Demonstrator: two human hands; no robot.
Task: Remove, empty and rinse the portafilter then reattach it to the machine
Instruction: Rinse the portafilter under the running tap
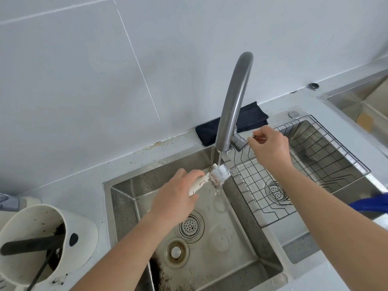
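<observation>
The portafilter (216, 177) is held over the left sink basin (241, 244), near its back right corner, with its metal basket directly under the stream of water (219, 160) that falls from the faucet (233, 97). Its pale handle is gripped by the left hand (178, 196), whose fingers are curled round it, so that the basket points toward 1 o'clock from the hand. Water is seen spilling off the basket into the basin, where a round strainer drain (190, 226) lies at 6 o'clock from the portafilter.

At 2 o'clock from the portafilter the faucet lever (255, 138) is pinched by the right hand (270, 147), fingers bent round its end. A wire rack (310, 164) is set in the right basin, at 3 o'clock. A dark folded cloth (247, 120) is laid on the worktop (147, 152) behind the faucet, at 12 o'clock. Far off at 8 o'clock, a white knock box (48, 240) with a black bar across it and dark grounds inside is stood on the worktop. Grounds are also scattered on the basin's front left edge.
</observation>
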